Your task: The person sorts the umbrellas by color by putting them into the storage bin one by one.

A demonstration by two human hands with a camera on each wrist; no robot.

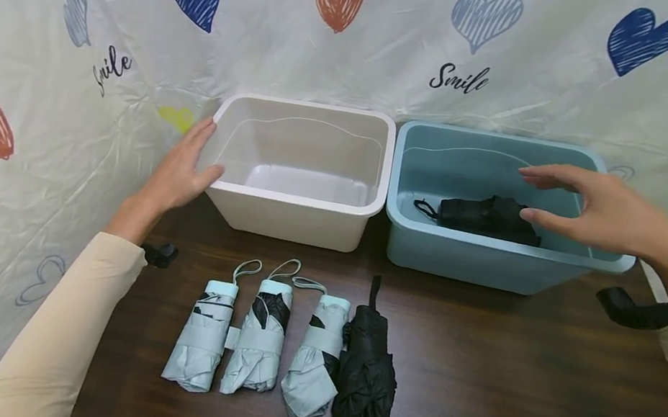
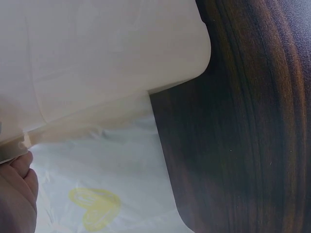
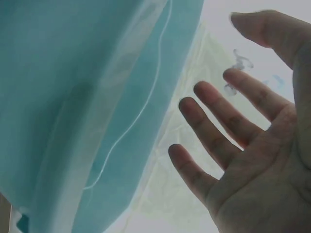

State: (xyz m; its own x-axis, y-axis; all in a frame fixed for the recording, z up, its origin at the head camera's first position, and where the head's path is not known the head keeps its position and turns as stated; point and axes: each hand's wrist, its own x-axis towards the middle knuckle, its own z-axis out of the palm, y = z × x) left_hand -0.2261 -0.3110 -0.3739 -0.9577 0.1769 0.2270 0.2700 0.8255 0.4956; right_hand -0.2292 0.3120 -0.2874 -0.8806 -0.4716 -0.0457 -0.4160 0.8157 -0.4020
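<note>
My left hand [image 1: 179,166] rests at the left rim of a cream plastic bin [image 1: 286,219], thumb over its front left corner and fingers along the side. In the left wrist view, part of that hand [image 2: 18,191] shows beneath the rim. My right hand [image 1: 597,206] hovers over the right part of a blue bin [image 1: 464,258], fingers spread and holding nothing. A folded black umbrella [image 1: 483,216] lies inside the blue bin, its right end near the thumb. The right wrist view shows the palm and fingers apart from the bin wall.
Three folded pale blue umbrellas [image 1: 198,340] and one folded black umbrella [image 1: 369,371] lie side by side on the dark wooden table [image 1: 510,382], in front of the bins. A white sheet with printed hearts [image 1: 383,63] hangs behind and on the left.
</note>
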